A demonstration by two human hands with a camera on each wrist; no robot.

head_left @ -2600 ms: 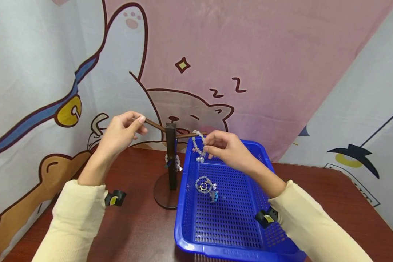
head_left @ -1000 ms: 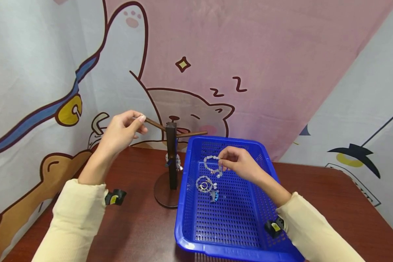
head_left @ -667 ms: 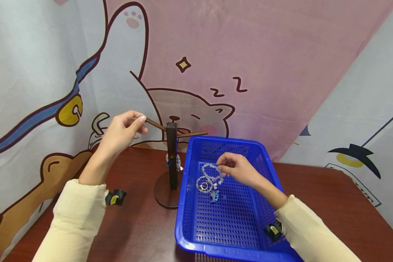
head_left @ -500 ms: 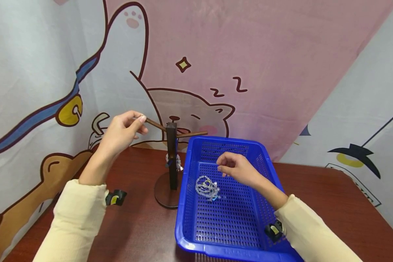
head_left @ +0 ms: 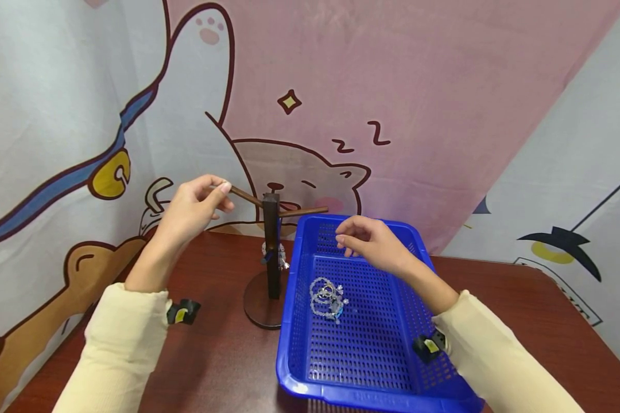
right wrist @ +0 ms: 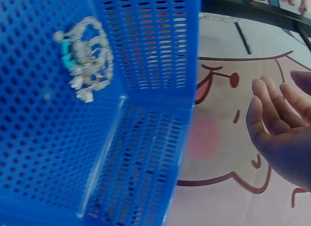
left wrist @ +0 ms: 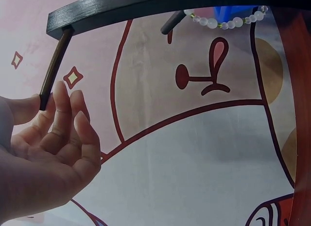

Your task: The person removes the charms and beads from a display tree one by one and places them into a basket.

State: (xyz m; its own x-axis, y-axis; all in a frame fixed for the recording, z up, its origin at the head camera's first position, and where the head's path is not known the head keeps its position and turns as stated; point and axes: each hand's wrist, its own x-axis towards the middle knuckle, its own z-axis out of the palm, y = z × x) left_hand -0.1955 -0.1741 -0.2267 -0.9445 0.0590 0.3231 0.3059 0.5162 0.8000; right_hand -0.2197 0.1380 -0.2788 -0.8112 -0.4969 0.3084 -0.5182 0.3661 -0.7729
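Note:
My left hand [head_left: 191, 206] pinches the end of the left peg [head_left: 245, 195] on a dark wooden stand [head_left: 271, 246] with a round base. In the left wrist view, the peg [left wrist: 56, 65] sits between thumb and fingers. My right hand [head_left: 372, 244] hovers over the far part of a blue basket [head_left: 285, 321], its fingers loosely bent and holding nothing. Below it, clear beaded bracelets [head_left: 320, 312] with charms and a touch of light blue lie overlapping on the basket floor. Another beaded bracelet [head_left: 283, 257] hangs lower on the stand, partly behind the post.
The stand's right peg [head_left: 305, 211] is bare and reaches toward the basket's far left corner. Stand and basket are on a reddish-brown table [head_left: 206, 355]. A cartoon-printed cloth [head_left: 418, 103] hangs right behind them.
My right hand has taken a beaded bracelet off the right peg, lowered it into the basket and let it go, then risen. The left hand has kept its grip on the peg.

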